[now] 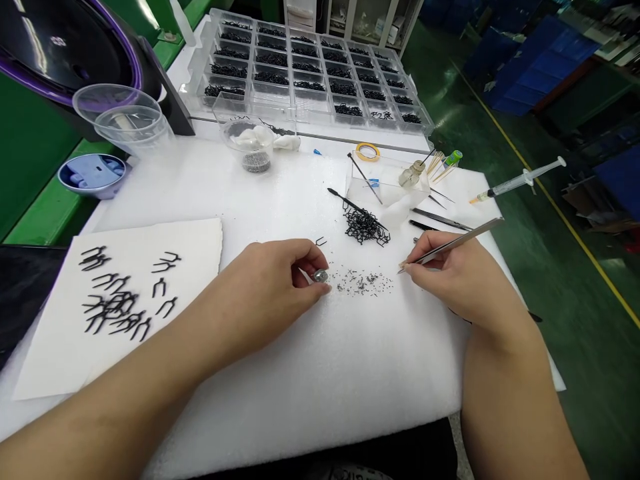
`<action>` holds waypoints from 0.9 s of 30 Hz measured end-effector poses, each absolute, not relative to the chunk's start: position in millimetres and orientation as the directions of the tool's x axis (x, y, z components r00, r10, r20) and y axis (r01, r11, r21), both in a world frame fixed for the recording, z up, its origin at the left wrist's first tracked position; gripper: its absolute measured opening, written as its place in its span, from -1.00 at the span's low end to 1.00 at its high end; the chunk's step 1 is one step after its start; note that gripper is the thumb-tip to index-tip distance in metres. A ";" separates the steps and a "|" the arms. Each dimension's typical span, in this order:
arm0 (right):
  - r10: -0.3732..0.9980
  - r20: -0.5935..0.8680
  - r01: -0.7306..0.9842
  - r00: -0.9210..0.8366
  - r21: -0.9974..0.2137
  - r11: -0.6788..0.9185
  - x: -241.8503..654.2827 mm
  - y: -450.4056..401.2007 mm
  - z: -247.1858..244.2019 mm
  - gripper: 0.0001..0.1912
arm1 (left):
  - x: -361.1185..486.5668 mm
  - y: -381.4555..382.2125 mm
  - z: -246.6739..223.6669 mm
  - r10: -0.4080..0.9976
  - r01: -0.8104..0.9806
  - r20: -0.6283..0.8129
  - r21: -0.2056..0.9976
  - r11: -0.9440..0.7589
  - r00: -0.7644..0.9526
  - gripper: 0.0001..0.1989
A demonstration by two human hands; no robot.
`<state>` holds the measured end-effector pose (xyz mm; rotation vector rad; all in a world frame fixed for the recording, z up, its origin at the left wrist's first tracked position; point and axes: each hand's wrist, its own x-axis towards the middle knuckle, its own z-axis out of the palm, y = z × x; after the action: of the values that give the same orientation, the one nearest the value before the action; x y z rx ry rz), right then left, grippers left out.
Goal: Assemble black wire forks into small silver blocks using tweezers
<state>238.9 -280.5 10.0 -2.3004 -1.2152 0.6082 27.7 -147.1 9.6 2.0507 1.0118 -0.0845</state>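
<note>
My left hand is closed, with thumb and fingers pinching a small shiny silver piece; its exact kind I cannot make out. A pair of metal tweezers is in my right hand, gripped like a pen, tips pointing down left. Between the two hands, many tiny dark bits lie scattered on the white foam surface. Just beyond them is a heap of small black bent pieces with a thin black stick lying on it.
A white sheet with black forked pieces lies left. At the back stands a clear compartment tray of black parts. Plastic cups, yellow tape, a glass bottle, a syringe and more tweezers surround the work area.
</note>
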 end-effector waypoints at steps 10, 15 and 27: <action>0.850 -0.140 0.655 0.508 -0.579 -0.486 238.1 -280.1 10.1 -0.93 | 27.8 -146.8 9.6 0.632 0.685 -0.380 0.640 -0.347 0.675 -0.80; 0.849 -0.139 0.649 0.509 -0.586 -0.485 238.2 -281.1 10.4 -0.92 | 28.5 -146.8 9.9 0.636 0.693 -0.388 0.636 -0.339 0.667 -0.81; 0.850 -0.143 0.650 0.507 -0.584 -0.486 238.3 -281.1 9.4 -0.93 | 27.5 -147.5 9.0 0.636 0.703 -0.398 0.624 -0.340 0.661 -0.80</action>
<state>238.3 -281.1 9.4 -2.2920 -1.2315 0.5815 27.5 -147.5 9.0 2.0654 1.0352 -0.1055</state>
